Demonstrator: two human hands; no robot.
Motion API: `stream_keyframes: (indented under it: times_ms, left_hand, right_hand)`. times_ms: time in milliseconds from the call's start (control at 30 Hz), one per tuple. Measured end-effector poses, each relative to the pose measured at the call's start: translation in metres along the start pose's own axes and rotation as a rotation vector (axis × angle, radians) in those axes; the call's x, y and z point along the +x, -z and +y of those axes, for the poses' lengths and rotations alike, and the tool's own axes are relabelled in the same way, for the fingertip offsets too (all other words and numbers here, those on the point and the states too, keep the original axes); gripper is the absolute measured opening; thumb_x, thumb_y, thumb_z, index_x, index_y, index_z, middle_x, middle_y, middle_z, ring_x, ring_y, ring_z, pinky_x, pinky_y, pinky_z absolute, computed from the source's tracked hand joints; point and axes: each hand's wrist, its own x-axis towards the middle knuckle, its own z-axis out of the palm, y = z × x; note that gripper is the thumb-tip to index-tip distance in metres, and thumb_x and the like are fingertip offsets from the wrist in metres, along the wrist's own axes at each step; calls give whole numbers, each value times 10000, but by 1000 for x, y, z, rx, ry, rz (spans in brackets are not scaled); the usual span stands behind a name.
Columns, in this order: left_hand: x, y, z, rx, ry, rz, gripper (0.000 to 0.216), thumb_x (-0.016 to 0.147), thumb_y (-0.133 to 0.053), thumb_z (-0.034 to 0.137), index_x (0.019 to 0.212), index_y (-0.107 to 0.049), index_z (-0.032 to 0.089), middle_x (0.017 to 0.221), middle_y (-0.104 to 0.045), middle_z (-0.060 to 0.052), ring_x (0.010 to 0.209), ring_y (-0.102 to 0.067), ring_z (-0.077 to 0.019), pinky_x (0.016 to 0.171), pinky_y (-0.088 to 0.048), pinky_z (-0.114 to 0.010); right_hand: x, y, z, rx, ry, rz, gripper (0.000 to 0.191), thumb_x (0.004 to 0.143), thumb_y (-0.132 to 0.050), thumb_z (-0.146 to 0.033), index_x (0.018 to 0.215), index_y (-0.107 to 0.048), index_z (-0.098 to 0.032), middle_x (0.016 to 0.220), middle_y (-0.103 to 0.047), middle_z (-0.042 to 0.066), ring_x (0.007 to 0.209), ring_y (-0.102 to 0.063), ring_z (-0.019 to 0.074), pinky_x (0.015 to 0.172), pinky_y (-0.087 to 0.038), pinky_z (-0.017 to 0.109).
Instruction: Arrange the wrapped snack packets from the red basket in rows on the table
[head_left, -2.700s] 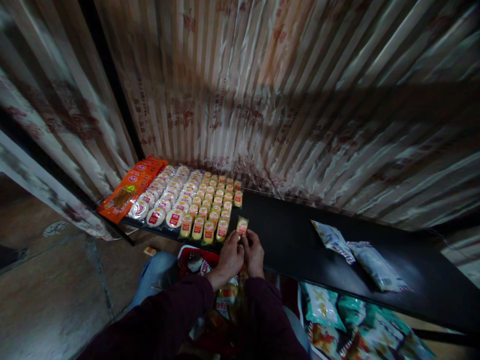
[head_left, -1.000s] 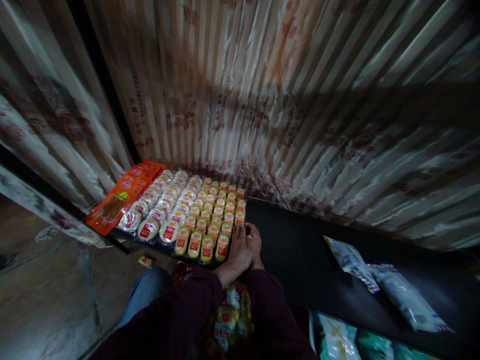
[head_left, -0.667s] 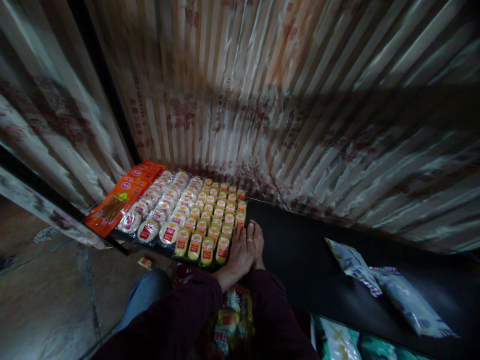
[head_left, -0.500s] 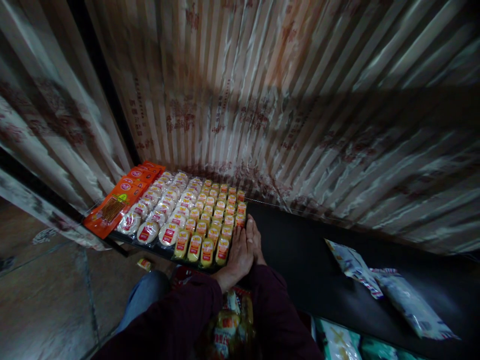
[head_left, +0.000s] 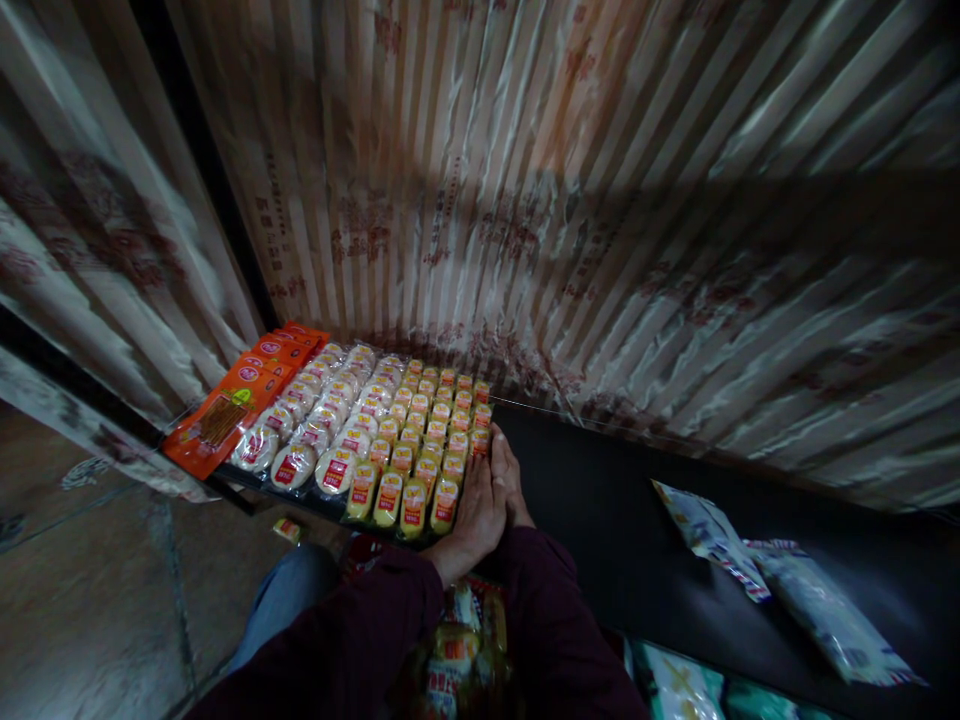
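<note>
My left hand (head_left: 478,512) lies flat with fingers stretched out along the right side of the rows of small yellow packaged cakes (head_left: 414,505), touching the outermost row. Pressed close beside it on the right is my right hand (head_left: 513,482), also flat, its fingertips near the same row. Neither hand grips anything. Left of the yellow cakes stand rows of round white packaged cakes (head_left: 294,465). Beyond those, orange snack packets (head_left: 217,422) overlap at the shelf's left end.
The black shelf (head_left: 577,480) runs to the right, bearing two pale packets (head_left: 832,610). Below are more snack packs (head_left: 454,660) and green packets (head_left: 682,680). A dropped yellow pack (head_left: 287,530) lies on the floor. Striped sheeting (head_left: 480,200) backs the shelf; a dark post (head_left: 210,170) stands left.
The view has shifted very slightly. My hands remain against the side of the yellow cakes, and the rows look the same.
</note>
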Motion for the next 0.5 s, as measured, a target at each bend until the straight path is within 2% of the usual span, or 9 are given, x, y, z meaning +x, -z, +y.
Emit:
stream_keyframes:
  times_ms: [133, 300, 500]
  left_hand:
    - [1, 0, 1, 44, 1, -11, 644, 956, -254, 356, 1490, -293, -1, 1587, -226, -184, 1496, -153, -245, 1244, -109, -408]
    - [-7, 5, 5, 73, -39, -1, 624, 955, -249, 346, 1464, -350, -1, 1584, -243, -175, 1500, -126, -237, 1243, -121, -410]
    - [-30, -3, -3, 89, -70, -23, 590, 960, -242, 338, 1426, -410, 18, 1537, -359, -181, 1480, -223, -230, 1233, -190, -397]
  right_hand:
    - [1, 3, 2, 2, -17, -9, 869, 819, -337, -788, 1353, -551, -137, 1463, -497, 142, 1378, -430, 269, 1188, -267, 435]
    - [-10, 7, 9, 26, -103, 96, 890, 818, -343, -775, 1404, -484, -119, 1512, -428, 149, 1418, -373, 256, 1191, -260, 413]
    - [-43, 14, 16, 11, -169, 188, 774, 828, -354, -716, 1313, -554, -147, 1380, -570, 170, 1266, -544, 262, 1096, -388, 419]
